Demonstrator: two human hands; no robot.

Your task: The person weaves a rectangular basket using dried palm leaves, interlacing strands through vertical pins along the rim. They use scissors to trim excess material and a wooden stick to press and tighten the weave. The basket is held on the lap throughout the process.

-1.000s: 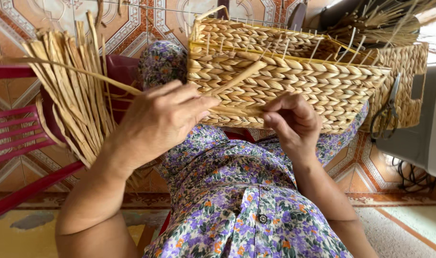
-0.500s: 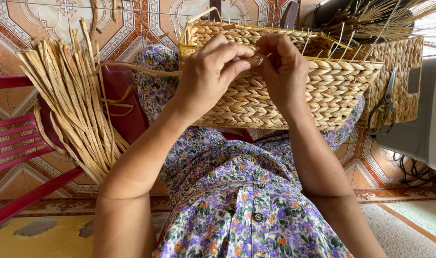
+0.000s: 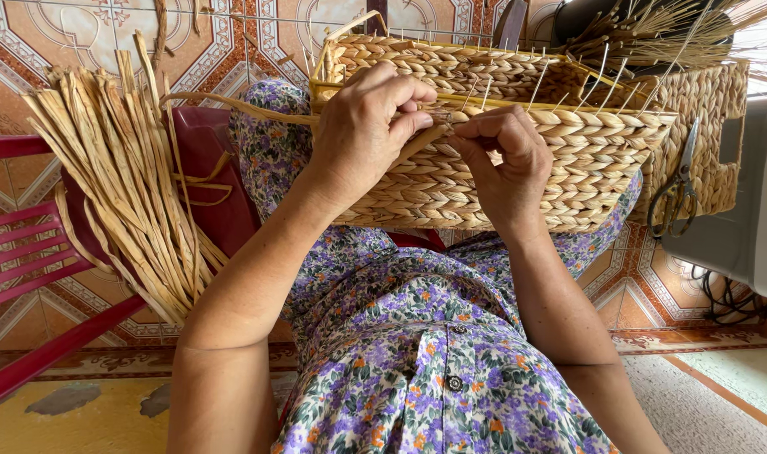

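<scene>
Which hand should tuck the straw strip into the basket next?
Probably the left hand: it grips the strip at the basket rim, while the right hand pinches the weave beside it.

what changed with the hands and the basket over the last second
Both hands rose from the basket's front wall to its top rim. The left hand drew the loose straw strand up with it; the right hand now pinches at the rim beside it. The straw bundle and scissors stayed put.

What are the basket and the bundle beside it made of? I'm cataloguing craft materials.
The basket looks woven from twisted dried plant fibre, matte tan, over thin wire uprights. The bundle seems to be the same flat dried strands, pale straw-coloured, unbraided. The exact plant cannot be told.
</scene>
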